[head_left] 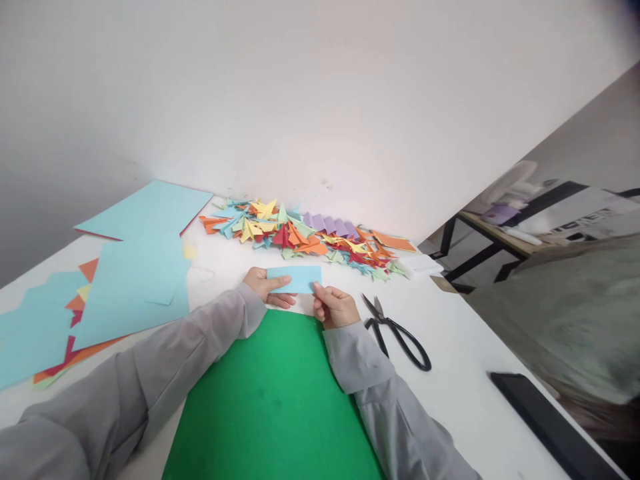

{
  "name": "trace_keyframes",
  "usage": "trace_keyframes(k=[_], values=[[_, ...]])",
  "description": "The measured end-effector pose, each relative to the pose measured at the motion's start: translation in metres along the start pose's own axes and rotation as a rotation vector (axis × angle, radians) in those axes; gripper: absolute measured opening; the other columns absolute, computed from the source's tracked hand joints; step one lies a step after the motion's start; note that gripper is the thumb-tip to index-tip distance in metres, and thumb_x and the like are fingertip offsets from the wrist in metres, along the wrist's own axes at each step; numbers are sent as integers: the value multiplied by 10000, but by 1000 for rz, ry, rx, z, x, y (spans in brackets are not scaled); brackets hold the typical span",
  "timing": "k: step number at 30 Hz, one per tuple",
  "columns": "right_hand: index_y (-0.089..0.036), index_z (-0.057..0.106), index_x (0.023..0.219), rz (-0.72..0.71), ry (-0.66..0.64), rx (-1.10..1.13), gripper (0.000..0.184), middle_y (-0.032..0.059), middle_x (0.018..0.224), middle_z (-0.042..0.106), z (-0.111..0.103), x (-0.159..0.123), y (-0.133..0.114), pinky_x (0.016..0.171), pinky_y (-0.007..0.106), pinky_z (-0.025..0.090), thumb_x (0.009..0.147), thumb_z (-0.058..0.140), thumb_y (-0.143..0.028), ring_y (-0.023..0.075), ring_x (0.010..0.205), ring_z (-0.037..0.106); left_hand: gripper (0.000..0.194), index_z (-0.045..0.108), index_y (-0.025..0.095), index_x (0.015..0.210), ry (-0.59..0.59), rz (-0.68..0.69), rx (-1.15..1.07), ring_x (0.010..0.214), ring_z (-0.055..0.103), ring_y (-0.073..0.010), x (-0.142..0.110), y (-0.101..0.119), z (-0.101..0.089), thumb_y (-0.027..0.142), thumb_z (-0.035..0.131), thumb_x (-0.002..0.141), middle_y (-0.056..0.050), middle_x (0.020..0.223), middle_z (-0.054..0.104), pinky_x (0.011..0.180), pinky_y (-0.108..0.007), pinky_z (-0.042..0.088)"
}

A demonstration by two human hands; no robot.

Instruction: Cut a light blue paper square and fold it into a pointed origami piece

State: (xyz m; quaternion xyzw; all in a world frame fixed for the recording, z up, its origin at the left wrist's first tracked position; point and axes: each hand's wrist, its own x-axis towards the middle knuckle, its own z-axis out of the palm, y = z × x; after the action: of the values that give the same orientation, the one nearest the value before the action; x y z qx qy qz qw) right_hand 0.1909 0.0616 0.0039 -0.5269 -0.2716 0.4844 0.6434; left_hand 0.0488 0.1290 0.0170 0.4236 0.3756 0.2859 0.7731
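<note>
The white table (450, 340) runs up to a pale wall (320, 100). On it a green mat (280, 393) lies beneath the forearms. At the left are large blue sheets (135, 287), with orange, red and yellow bits showing around their edges. Along the wall stretches a pile of folded paper pieces (283, 237) in many colours. Black-handled scissors (384, 321) lie with parted blades just beside the right sleeve.

The left hand (265, 283) has its grip closed on the left end of a small paper, thumb in front, fingers behind. The right hand (337, 308) has its grip pinched at the lower right corner. This small paper (295, 277), held just beyond the mat's far edge, is plain light blue, a flat rectangle wider than tall, with straight edges.
</note>
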Motion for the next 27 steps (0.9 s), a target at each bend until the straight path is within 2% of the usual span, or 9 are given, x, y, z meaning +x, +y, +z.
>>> trace_keyframes(k=[4,7,12,19,24,27], values=[[-136,526,435,0,-11,50,346,-36,338,520,2,0,0,223,133,268,471,750,-398,32,240,388,112,603,45,684,21,4,-5,460,617,-161,-1,1,1,157,606,682,-96,540,651,422,-209,521],[-141,518,434,-56,-29,41,334,-27,364,545,3,0,2,238,145,301,490,746,-380,45,259,421,113,598,45,679,46,7,10,460,618,-162,-2,2,3,156,617,673,-88,516,643,424,-205,520],[-118,590,471,-64,-72,-121,268,-3,399,578,4,-1,6,285,165,373,457,767,-318,69,303,475,147,597,48,652,17,42,81,441,610,-161,-5,-1,8,171,669,616,-67,467,623,413,-207,512],[-114,591,452,-7,-122,-236,258,9,390,575,5,-3,4,282,184,379,435,772,-299,82,289,472,206,600,60,597,1,81,127,428,600,-160,-7,-4,9,226,712,553,-58,433,605,430,-233,508],[-116,588,434,-75,-115,-254,271,8,373,558,4,-4,5,274,173,367,475,749,-330,73,281,457,261,628,56,584,-13,135,227,460,599,-156,-8,-5,8,186,773,410,-56,470,616,467,-253,516],[-117,590,439,-88,-113,-249,269,6,379,560,4,-4,6,273,170,363,477,749,-329,70,283,457,268,637,60,598,-23,140,244,481,599,-147,-7,-6,7,158,774,389,-53,512,632,491,-257,522]])
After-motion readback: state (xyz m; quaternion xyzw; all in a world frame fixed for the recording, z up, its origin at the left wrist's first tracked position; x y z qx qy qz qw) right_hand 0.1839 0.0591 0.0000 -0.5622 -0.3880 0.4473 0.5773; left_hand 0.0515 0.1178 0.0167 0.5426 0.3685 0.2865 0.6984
